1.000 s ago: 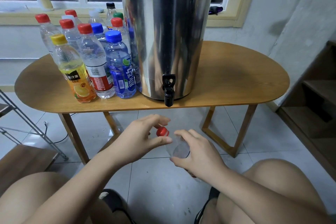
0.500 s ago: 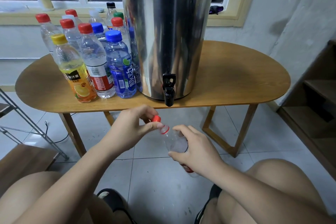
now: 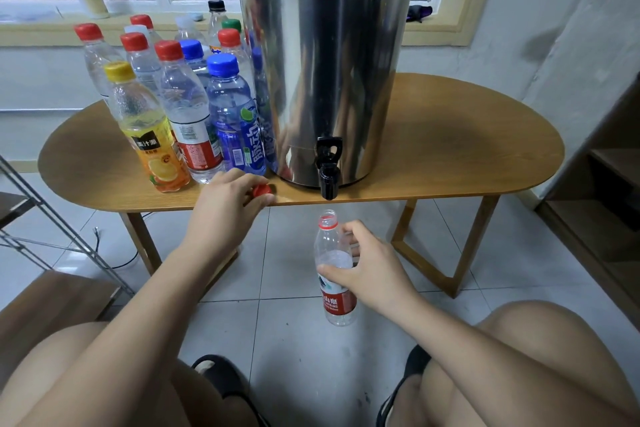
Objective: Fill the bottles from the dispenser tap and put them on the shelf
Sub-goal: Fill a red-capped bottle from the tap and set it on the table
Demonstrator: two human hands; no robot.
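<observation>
My right hand [image 3: 370, 267] grips an uncapped clear bottle with a red label [image 3: 334, 274], held upright just below the black tap [image 3: 328, 166] of the steel dispenser [image 3: 329, 55]. The bottle's mouth sits a short way under the spout. My left hand [image 3: 228, 204] rests at the table's front edge with the bottle's red cap [image 3: 261, 190] between its fingertips, touching the tabletop. A cluster of several capped bottles [image 3: 187, 107] stands on the table left of the dispenser.
The oval wooden table [image 3: 467, 149] carries the dispenser and bottles. A wooden shelf unit [image 3: 609, 184] stands at the right wall. A metal rack [image 3: 41, 218] is at the left. My knees and black shoes are low in view above the tiled floor.
My left hand unscrewed the red cap and carried it up to the table edge. My right hand turned the bottle upright and brought it under the tap.
</observation>
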